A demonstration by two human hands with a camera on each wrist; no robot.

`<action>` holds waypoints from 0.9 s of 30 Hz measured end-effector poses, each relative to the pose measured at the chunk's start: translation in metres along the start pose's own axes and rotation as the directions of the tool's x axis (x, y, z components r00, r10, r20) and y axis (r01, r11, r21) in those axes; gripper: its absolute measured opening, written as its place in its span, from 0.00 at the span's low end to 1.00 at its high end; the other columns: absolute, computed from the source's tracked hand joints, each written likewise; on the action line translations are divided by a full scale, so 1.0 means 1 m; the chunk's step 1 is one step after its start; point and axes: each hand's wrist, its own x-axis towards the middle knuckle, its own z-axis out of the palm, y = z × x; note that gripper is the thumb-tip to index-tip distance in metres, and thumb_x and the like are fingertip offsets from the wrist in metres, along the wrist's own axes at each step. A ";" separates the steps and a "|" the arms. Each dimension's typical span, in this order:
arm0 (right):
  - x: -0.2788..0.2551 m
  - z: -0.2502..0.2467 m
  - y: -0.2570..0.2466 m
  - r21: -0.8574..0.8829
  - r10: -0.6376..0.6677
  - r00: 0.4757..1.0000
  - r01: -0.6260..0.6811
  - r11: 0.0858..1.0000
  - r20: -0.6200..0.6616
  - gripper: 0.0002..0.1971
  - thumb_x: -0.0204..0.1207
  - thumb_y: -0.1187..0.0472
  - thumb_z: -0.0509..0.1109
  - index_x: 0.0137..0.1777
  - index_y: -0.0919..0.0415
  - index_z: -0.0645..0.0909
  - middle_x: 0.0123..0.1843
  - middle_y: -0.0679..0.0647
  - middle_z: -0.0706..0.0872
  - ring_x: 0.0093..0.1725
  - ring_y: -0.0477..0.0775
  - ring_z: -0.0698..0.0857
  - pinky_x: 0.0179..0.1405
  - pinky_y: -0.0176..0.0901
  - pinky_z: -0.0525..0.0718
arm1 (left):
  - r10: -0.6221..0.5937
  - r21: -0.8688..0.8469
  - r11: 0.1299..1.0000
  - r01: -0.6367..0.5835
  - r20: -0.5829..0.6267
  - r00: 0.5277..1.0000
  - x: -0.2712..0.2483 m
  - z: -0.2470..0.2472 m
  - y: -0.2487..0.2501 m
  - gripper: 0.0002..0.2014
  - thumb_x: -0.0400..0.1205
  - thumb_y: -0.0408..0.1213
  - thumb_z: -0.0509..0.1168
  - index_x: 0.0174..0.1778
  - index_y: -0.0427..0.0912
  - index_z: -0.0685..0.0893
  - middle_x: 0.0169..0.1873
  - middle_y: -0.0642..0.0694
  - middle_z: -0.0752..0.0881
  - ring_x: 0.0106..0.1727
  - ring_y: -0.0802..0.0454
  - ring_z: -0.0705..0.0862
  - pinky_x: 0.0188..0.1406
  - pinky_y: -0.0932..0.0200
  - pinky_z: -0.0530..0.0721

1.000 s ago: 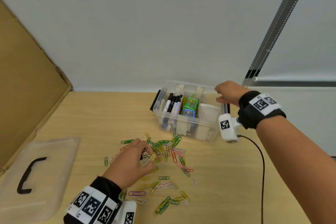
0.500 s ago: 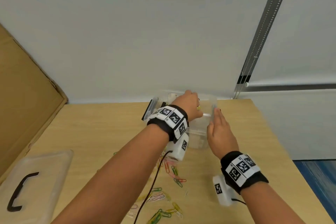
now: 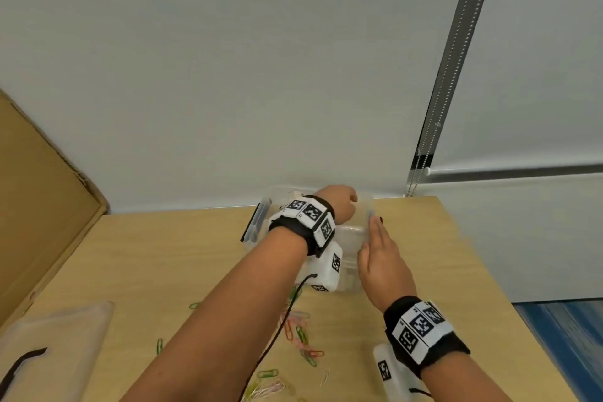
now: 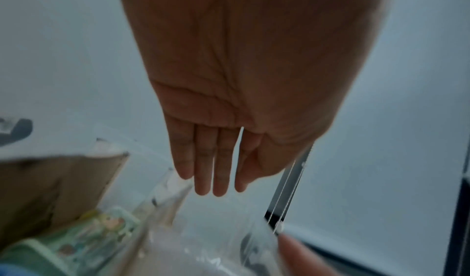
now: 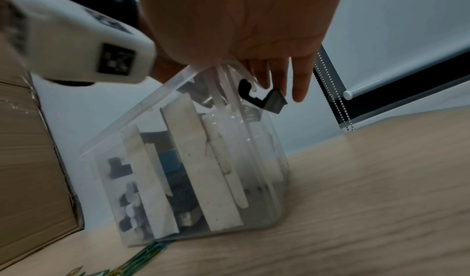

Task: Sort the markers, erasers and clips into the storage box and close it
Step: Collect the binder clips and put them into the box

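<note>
In the head view, the clear storage box is sitting at the far edge of the wooden table, in the middle of the frame, and both arms are covering most of it. The left hand is reaching over the box's open top; here its fingers are pointing away and are hidden, but the left wrist view is showing the palm flat with the fingers straight and together, hanging released above the box with nothing in them. The right hand is lying flat against the box's right end, fingers extended and holding nothing; in the right wrist view its fingertips are reaching just past a black latch at the rim, though whether they are touching it is unclear.

Through the box wall, in the centre of the right wrist frame, pale dividers and dark marker ends are showing, blurred. A green patterned eraser is sitting at the lower left of the left wrist frame, smeared by motion.

Coloured paper clips are lying scattered on the table at the lower centre of the head view, partly hidden under the left forearm. The lid with its black handle is lying at the lower left, cut off by the frame edge. A cardboard sheet is leaning along the left side.
</note>
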 end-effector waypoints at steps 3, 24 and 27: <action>0.007 -0.003 0.005 -0.007 -0.026 0.999 0.025 1.000 -0.038 0.29 0.85 0.58 0.49 0.85 0.59 0.49 0.85 0.55 0.55 0.80 0.56 0.63 0.75 0.47 0.69 | 0.089 -0.153 0.980 -0.127 -0.232 0.969 -0.047 -0.012 -0.018 0.18 0.83 0.32 0.55 0.69 0.44 0.77 0.67 0.46 0.81 0.67 0.50 0.79 0.68 0.55 0.76; -0.133 0.084 -0.151 0.144 -0.593 0.658 0.605 0.784 0.464 0.12 0.79 0.54 0.63 0.59 0.52 0.80 0.56 0.47 0.82 0.58 0.51 0.80 0.50 0.47 0.84 | -0.326 -0.150 0.928 0.341 0.115 0.938 -0.339 0.096 -0.253 0.33 0.67 0.57 0.76 0.66 0.54 0.75 0.57 0.57 0.74 0.52 0.61 0.77 0.46 0.70 0.73; -0.150 0.115 -0.176 0.150 -0.574 0.476 0.668 0.729 0.667 0.19 0.77 0.53 0.66 0.67 0.54 0.76 0.63 0.51 0.77 0.66 0.54 0.74 0.60 0.52 0.80 | -0.263 -0.154 0.947 0.282 0.133 0.956 -0.343 0.108 -0.263 0.35 0.64 0.55 0.78 0.65 0.52 0.75 0.55 0.58 0.72 0.52 0.60 0.77 0.52 0.65 0.76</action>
